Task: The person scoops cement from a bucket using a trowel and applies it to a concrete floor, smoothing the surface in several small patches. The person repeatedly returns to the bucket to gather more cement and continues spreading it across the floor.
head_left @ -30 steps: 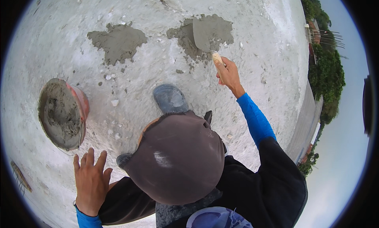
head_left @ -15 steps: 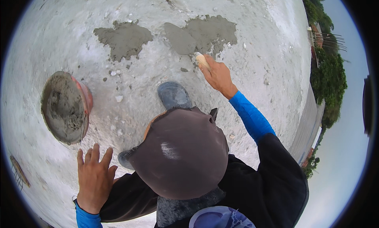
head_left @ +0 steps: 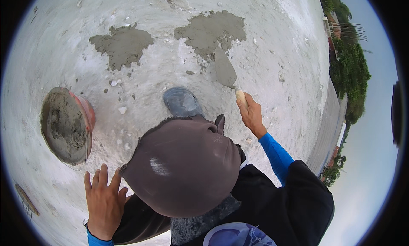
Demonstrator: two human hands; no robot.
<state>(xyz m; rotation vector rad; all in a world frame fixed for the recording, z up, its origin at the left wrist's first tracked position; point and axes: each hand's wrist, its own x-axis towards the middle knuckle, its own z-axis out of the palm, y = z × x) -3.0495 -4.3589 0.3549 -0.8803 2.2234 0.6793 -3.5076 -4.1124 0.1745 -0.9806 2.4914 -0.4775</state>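
Note:
My right hand (head_left: 252,115) is wrapped round the wooden handle (head_left: 241,99) of a trowel. The trowel's pointed blade (head_left: 225,69), coated in grey mortar, has its tip at the near edge of the right mortar patch (head_left: 211,31). A second mortar patch (head_left: 123,46) lies to the left of that one. My left hand (head_left: 104,203) is open, back up and fingers spread, holding nothing. Just beyond its fingertips stands a red bucket (head_left: 89,112), partly filled with wet mortar (head_left: 66,127).
Rough whitish ground (head_left: 145,84) carries small lumps and stones. A grey rubber boot (head_left: 183,102) stands in the middle, behind a large dark brown rounded cloth shape (head_left: 187,165). A stick-like piece (head_left: 26,199) lies far left. Trees (head_left: 353,75) and a roof (head_left: 326,127) are at the right.
My right hand has drawn the trowel back from the right mortar patch, nearer to me and a little right. The blade now points away from me. My left hand stays open, nearly still.

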